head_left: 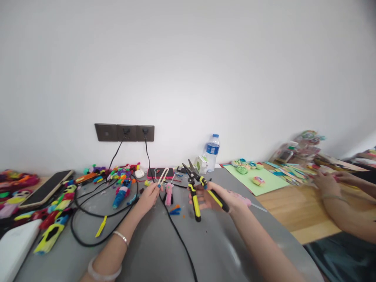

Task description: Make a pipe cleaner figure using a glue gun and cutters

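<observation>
Your left hand [149, 197], just left of the pink figure [168, 192], pinches a looped cream strip [161, 177] between closed fingertips. Your right hand [210, 197], right of that figure, is half open, loosely holding yellow-and-black pliers [193, 192], blades parted. Behind the figure, rightward, stands a water bottle [212, 152].

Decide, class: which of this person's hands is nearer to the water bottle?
Right. The right hand, with the cutters, is in front of the water bottle; the left hand, pinching a pale strand, is farther away, in front and well left.
</observation>
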The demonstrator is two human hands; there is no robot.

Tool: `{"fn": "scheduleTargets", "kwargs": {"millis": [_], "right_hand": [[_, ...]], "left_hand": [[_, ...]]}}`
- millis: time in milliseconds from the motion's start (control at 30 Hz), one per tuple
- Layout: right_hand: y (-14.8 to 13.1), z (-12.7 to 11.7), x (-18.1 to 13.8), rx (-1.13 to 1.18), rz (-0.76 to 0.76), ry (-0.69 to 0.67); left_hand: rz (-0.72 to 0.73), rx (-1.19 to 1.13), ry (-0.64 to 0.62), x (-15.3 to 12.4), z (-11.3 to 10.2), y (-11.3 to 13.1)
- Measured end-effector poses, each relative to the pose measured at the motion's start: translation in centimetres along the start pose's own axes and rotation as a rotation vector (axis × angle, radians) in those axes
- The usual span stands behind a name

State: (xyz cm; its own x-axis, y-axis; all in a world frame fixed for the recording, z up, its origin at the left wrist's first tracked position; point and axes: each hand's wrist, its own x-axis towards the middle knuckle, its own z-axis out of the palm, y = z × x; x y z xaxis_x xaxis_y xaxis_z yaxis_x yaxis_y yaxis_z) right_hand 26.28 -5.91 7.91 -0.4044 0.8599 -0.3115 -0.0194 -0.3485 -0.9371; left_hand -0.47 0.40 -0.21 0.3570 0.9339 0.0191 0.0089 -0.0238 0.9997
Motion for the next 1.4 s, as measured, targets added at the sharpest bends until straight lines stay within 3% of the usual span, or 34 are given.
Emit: {"fn": "scheduleTargets", "kwargs": {"millis": [200, 333, 467, 600, 800, 1200, 1400], "right_hand": [[1.2, 3.2, 0.6, 0.233, 0.107, -0.335], [1.1, 3.9, 1.2, 0.257, 0.142, -0.374], [1.1, 3.6, 2.1, 0.296, 0.141, -0.364], [1.1, 3.6, 2.6, 0.328, 0.117, -0.328], [1.2, 4.1, 2.1, 0.302, 0.116, -0.276], [1.8, 6.0, 1.5, 0.126, 0.049, -0.009], [1.7, 3.7, 3.1, 0.165, -0.133, 0.225]], "left_hand": [[0.021, 0.065, -0.002, -0.1, -0.1, -0.4], [0.063, 0.142, 0.014, -0.6, 0.0, 0.8], [0.195, 0.394, 0.026, -1.1, 0.2, 2.1], [0.262, 0.537, 0.036, -1.2, 0.3, 2.1], [0.248, 0.528, 0.066, -0.9, 0.2, 1.7], [0.293, 0.756, 0.035, -0.8, 0.3, 1.5], [0.253, 0.632, 0.112, -0.4, -0.8, 0.5]]}}
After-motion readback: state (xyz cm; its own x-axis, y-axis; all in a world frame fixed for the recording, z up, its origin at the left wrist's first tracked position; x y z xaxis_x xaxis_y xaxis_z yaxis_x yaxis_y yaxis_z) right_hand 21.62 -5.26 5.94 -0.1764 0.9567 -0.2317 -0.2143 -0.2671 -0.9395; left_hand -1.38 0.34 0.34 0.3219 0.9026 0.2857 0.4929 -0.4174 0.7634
